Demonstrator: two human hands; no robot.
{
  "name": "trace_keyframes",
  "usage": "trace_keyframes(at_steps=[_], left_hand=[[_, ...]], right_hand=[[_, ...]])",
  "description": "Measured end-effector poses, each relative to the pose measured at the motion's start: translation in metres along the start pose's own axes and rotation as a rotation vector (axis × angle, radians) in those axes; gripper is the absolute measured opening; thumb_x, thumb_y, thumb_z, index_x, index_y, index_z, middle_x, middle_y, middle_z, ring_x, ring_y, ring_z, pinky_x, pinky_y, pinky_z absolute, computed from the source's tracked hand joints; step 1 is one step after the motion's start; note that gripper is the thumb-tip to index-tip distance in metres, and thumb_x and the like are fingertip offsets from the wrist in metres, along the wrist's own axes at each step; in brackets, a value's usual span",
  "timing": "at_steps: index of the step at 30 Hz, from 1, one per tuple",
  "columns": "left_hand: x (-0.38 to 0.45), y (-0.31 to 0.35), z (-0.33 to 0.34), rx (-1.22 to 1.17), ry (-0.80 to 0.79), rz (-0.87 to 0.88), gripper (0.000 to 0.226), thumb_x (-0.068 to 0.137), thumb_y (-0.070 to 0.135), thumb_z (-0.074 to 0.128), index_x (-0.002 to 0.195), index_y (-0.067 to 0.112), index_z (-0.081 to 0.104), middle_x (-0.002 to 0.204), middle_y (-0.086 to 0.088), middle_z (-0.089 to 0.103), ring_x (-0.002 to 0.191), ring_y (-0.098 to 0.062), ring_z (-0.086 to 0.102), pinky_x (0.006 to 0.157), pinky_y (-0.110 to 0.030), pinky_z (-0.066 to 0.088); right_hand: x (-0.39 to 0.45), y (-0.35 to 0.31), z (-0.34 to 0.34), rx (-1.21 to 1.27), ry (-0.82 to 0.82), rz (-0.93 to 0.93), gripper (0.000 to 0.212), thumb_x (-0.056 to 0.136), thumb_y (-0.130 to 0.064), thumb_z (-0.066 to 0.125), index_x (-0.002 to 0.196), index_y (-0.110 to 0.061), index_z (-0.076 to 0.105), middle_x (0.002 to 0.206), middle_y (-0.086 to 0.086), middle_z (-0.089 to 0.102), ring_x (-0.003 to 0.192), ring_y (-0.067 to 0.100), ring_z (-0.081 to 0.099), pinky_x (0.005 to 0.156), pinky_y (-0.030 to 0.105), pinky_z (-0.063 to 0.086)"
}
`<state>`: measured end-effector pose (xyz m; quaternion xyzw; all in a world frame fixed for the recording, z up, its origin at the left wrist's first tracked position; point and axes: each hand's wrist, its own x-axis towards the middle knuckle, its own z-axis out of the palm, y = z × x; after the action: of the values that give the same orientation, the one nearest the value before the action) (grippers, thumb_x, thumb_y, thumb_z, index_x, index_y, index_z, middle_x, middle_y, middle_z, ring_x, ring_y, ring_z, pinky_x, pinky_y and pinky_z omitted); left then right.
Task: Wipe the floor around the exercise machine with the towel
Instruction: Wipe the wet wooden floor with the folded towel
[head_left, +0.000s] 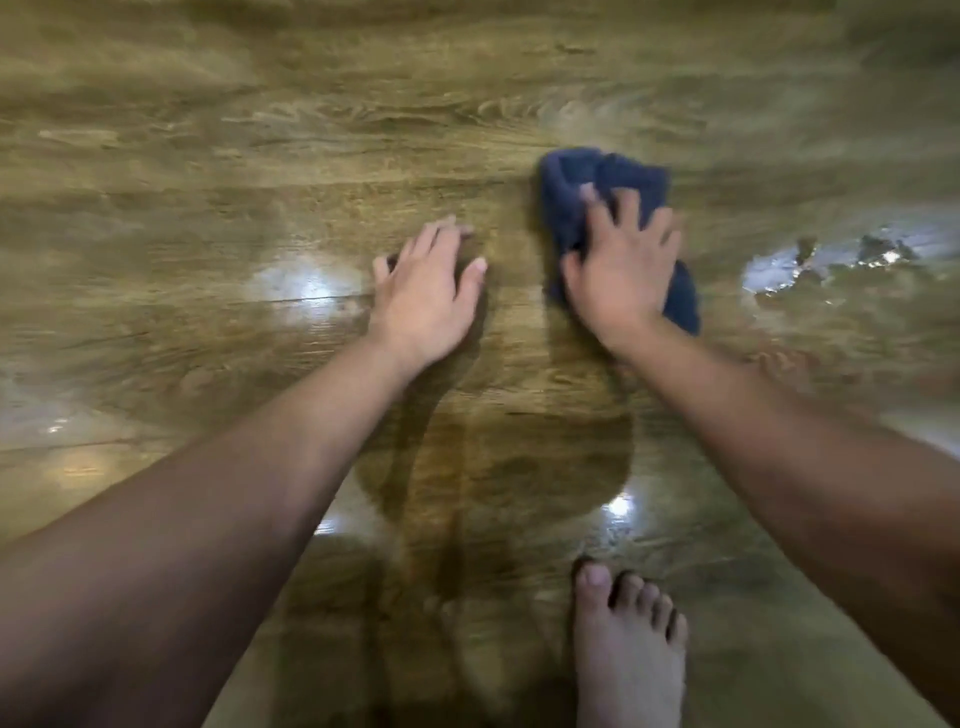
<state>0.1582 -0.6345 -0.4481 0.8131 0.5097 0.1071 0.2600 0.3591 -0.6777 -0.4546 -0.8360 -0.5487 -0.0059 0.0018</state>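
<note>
A crumpled dark blue towel (582, 192) lies on the glossy wooden floor (260, 182) a little right of centre. My right hand (623, 270) presses down on the towel with its fingers spread and curled into the cloth. My left hand (426, 291) rests flat on the bare floor to the towel's left, fingers apart, holding nothing. The exercise machine is not in view. The picture is smeared by motion.
A bare foot (628, 644) stands on the floor at the bottom, right of centre. Bright reflections of lights shine on the boards, with a larger glare patch (831, 260) at the right. Wooden floor stretches in every direction.
</note>
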Motion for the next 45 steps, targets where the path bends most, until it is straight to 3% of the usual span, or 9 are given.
trace_keyframes(at_steps=[4, 9, 19, 22, 25, 32, 37, 41, 45], left_hand=[[0.011, 0.044, 0.023, -0.229, 0.029, 0.084, 0.040, 0.097, 0.043, 0.038, 0.130, 0.028, 0.054, 0.134, 0.005, 0.056, 0.129, -0.018, 0.047, 0.108, -0.046, 0.029], [0.014, 0.057, 0.044, -0.014, -0.171, 0.263, 0.026, 0.097, 0.037, 0.051, 0.121, 0.029, 0.059, 0.131, 0.004, 0.057, 0.128, -0.023, 0.048, 0.104, -0.049, 0.026], [-0.001, 0.097, 0.081, 0.141, -0.288, 0.509, 0.037, 0.089, 0.035, 0.060, 0.125, 0.028, 0.056, 0.140, 0.003, 0.052, 0.137, -0.021, 0.039, 0.105, -0.043, 0.022], [-0.004, 0.096, 0.087, 0.173, -0.302, 0.468, 0.039, 0.091, 0.039, 0.057, 0.128, 0.028, 0.054, 0.143, 0.003, 0.047, 0.139, -0.022, 0.036, 0.108, -0.045, 0.022], [-0.005, 0.103, 0.088, 0.125, -0.313, 0.415, 0.038, 0.094, 0.042, 0.053, 0.130, 0.029, 0.053, 0.143, 0.005, 0.045, 0.138, -0.021, 0.035, 0.110, -0.045, 0.019], [0.003, 0.113, 0.079, 0.112, -0.443, 0.294, 0.044, 0.098, 0.052, 0.040, 0.138, 0.032, 0.041, 0.147, -0.003, 0.047, 0.139, -0.028, 0.039, 0.111, -0.049, 0.023], [-0.013, 0.113, 0.071, 0.087, -0.462, 0.261, 0.047, 0.099, 0.047, 0.044, 0.142, 0.031, 0.038, 0.149, -0.012, 0.048, 0.140, -0.028, 0.040, 0.113, -0.048, 0.028], [-0.025, 0.109, 0.065, 0.084, -0.442, 0.272, 0.050, 0.097, 0.046, 0.046, 0.143, 0.026, 0.040, 0.148, -0.010, 0.046, 0.138, -0.029, 0.041, 0.111, -0.052, 0.032], [-0.024, 0.122, 0.065, 0.008, -0.482, 0.216, 0.049, 0.095, 0.050, 0.050, 0.139, 0.029, 0.042, 0.146, -0.008, 0.048, 0.132, -0.031, 0.047, 0.109, -0.051, 0.038]], right_hand=[[-0.115, -0.035, 0.001, 0.080, 0.003, -0.387, 0.054, 0.071, -0.041, 0.072, 0.122, -0.023, 0.067, 0.125, 0.007, 0.061, 0.097, 0.038, 0.054, 0.081, 0.046, 0.039], [-0.177, 0.017, 0.000, 0.036, -0.148, -0.548, 0.074, 0.075, -0.044, 0.064, 0.146, -0.029, 0.049, 0.147, 0.005, 0.050, 0.103, 0.033, 0.046, 0.083, 0.044, 0.038], [-0.330, 0.248, -0.017, 0.057, -0.128, 0.517, 0.069, 0.077, -0.039, 0.059, 0.144, -0.019, 0.052, 0.145, 0.013, 0.047, 0.113, 0.046, 0.051, 0.094, 0.055, 0.046], [-0.326, 0.259, -0.009, 0.061, -0.041, 0.971, 0.066, 0.080, -0.040, 0.058, 0.142, -0.020, 0.048, 0.143, 0.015, 0.042, 0.117, 0.045, 0.045, 0.098, 0.054, 0.039], [-0.291, 0.228, 0.001, 0.053, 0.020, 1.159, 0.062, 0.083, -0.035, 0.062, 0.141, -0.022, 0.046, 0.144, 0.016, 0.041, 0.122, 0.044, 0.040, 0.102, 0.054, 0.031], [-0.226, 0.092, 0.005, 0.095, -0.024, 0.437, 0.083, 0.070, -0.039, 0.074, 0.146, -0.033, 0.042, 0.148, 0.004, 0.042, 0.117, 0.037, 0.042, 0.097, 0.054, 0.037], [-0.207, 0.016, 0.003, 0.102, -0.072, -0.176, 0.074, 0.070, -0.046, 0.070, 0.141, -0.033, 0.052, 0.134, 0.001, 0.049, 0.102, 0.033, 0.046, 0.081, 0.043, 0.034], [-0.216, 0.072, 0.005, 0.101, -0.060, -0.239, 0.077, 0.070, -0.048, 0.071, 0.142, -0.030, 0.051, 0.143, 0.002, 0.050, 0.101, 0.033, 0.048, 0.081, 0.043, 0.037], [-0.250, 0.185, 0.000, 0.096, -0.044, 0.160, 0.071, 0.076, -0.050, 0.058, 0.143, -0.030, 0.050, 0.146, 0.003, 0.048, 0.114, 0.037, 0.052, 0.094, 0.048, 0.045]])
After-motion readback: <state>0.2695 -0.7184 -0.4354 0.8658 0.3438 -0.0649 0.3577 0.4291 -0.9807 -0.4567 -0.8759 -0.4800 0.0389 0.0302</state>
